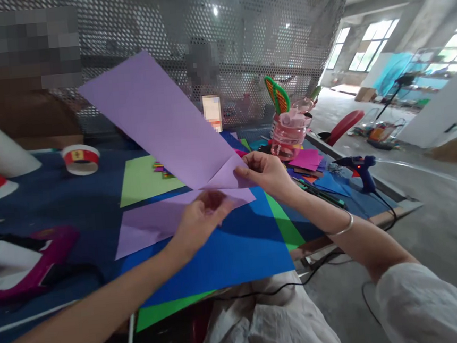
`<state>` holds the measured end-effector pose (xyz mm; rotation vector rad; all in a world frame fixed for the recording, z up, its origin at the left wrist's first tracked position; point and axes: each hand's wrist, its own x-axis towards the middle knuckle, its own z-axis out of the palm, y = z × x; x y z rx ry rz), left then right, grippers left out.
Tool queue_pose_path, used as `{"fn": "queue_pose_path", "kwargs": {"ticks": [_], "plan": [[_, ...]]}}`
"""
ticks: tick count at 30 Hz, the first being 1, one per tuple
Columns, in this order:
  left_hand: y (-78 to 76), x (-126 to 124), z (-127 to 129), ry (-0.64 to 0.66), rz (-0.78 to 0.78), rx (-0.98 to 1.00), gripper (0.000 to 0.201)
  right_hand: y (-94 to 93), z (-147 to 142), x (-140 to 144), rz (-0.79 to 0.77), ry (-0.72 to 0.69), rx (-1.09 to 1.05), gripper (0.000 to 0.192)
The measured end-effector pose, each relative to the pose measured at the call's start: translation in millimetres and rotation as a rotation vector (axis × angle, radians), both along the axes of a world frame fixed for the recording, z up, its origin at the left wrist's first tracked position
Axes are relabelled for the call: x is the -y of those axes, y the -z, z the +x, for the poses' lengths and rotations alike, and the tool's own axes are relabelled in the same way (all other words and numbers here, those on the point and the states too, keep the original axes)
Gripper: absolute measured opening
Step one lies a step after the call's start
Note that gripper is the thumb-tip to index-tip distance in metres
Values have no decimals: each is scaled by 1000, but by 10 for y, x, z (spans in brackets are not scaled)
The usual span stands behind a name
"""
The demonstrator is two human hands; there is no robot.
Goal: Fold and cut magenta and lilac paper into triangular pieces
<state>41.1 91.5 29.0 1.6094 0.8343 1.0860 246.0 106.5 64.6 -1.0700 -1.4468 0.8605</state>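
Bare left forearm; lilac sheet plain, lower corner folded

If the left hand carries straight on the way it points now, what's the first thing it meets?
The left hand would probably meet the lower end of the raised purple sheet, which the right hand pinches; depth is unclear from this single view.
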Motion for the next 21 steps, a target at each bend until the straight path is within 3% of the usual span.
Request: {"fn": "queue_pose_path", "kwargs": {"ticks": [2,5,14,21], "plan": [[-15,-137,14,3,-212,233,37,61,-40,5,4,-21,-25,55],[-29,-260,2,-6,-309,367,42,169,-43,24,10,-36,-15,55],[4,-286,-32,53,-487,436,38,285,-20,53,13,6,71,47],[36,-309,-47,29,-504,421,27,287,-20,98,-31,-15,90,51]]}}
